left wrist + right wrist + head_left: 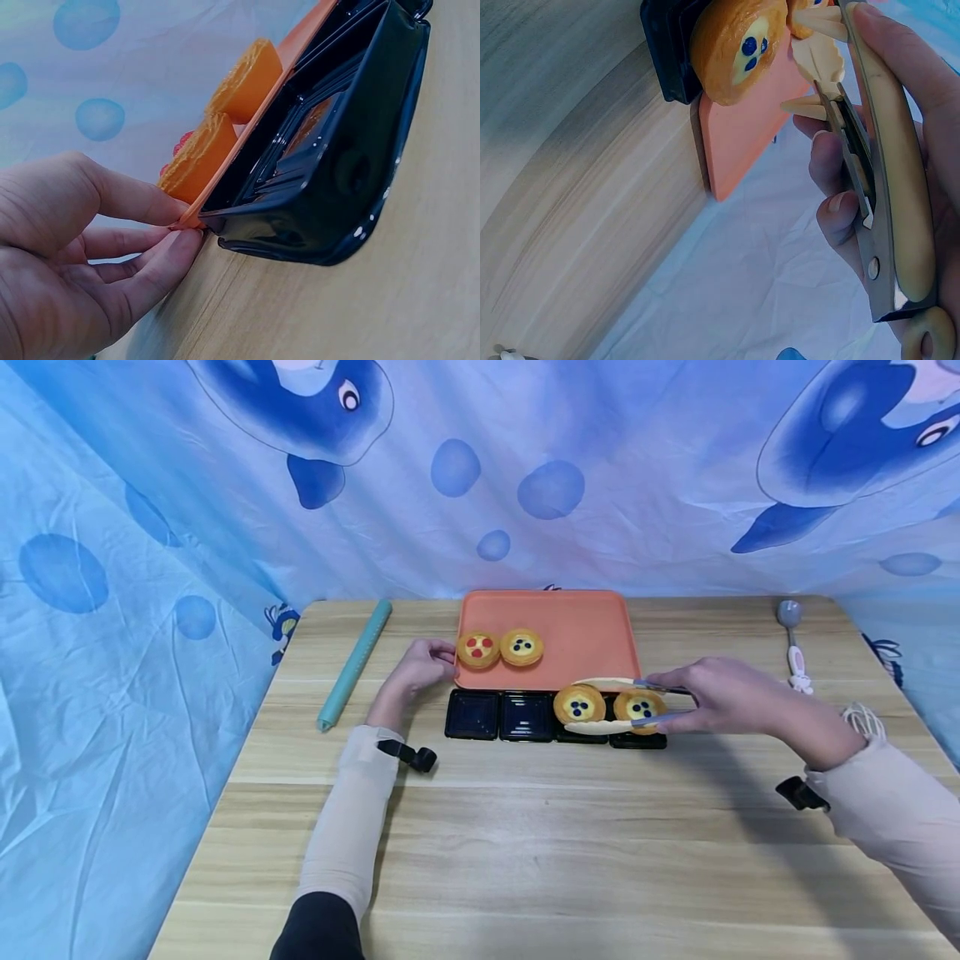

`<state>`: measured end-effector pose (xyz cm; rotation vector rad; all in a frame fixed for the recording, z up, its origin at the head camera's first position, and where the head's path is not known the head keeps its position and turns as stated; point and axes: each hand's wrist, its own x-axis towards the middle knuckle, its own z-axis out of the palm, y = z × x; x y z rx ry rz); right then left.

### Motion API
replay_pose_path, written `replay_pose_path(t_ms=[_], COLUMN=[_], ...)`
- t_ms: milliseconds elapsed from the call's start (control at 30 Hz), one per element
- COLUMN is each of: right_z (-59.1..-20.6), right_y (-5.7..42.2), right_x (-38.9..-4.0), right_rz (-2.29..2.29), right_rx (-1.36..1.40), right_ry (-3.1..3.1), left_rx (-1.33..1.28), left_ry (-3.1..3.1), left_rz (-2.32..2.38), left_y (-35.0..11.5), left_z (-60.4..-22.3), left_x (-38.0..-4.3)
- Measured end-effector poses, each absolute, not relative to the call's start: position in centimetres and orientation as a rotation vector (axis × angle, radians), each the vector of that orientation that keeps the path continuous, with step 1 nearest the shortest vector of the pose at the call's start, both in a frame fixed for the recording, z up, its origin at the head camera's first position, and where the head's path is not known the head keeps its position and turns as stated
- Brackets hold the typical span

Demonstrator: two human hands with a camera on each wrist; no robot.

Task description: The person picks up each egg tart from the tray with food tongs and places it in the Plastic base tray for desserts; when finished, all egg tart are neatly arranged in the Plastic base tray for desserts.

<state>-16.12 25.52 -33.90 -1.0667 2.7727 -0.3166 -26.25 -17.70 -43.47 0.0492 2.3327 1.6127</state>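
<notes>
My left hand (422,668) pinches the left rim of an orange tray (577,627) between thumb and fingers. Two egg tarts lie on that tray: one with red pieces (477,649) and one with blueberries (521,647). In front of it is a black tray (472,714) with square compartments. Blueberry tarts stand in its two right compartments, an inner one (579,703) and an end one (640,710). My right hand (723,697) holds food tongs (900,172). Their cream tips are spread, one on the far side and one on the near side of the inner tart.
A teal rolling pin (355,664) lies on the wooden table (555,852) at the left. At the right are a spoon with a rabbit handle (795,652) and a white cord (864,722). A blue curtain (645,502) hangs behind the table.
</notes>
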Motion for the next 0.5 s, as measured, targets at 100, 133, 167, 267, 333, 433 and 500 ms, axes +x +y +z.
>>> replay_pose_path(t_ms=[100,133,167,267,333,433,500], right_z=[-34.08,-34.13,-34.16,-34.16,-34.11,-34.0,-33.95], right_y=[25.48,25.47,25.48,25.47,25.44,25.37,25.35], right_x=[-16.21,-16.23,-16.23,-16.21,-16.17,-16.07,-15.98], right_rz=[-0.296,-0.293,-0.291,-0.296,-0.297,-0.299,-0.309], right_rx=[-1.057,-1.055,-1.051,-1.038,-1.022,-0.983,-0.954], right_ry=[2.77,2.769,2.768,2.765,2.765,2.773,2.782], left_rx=[0.051,0.052,0.051,0.05,0.05,0.042,0.036], left_ry=[2.339,2.339,2.34,2.341,2.338,2.33,2.32], left_rz=[1.611,1.612,1.614,1.613,1.612,1.617,1.621], left_y=[-17.69,-17.7,-17.72,-17.72,-17.71,-17.69,-17.73], left_z=[-43.51,-43.52,-43.53,-43.52,-43.52,-43.47,-43.43], left_x=[-26.27,-26.28,-26.3,-26.3,-26.29,-26.26,-26.26])
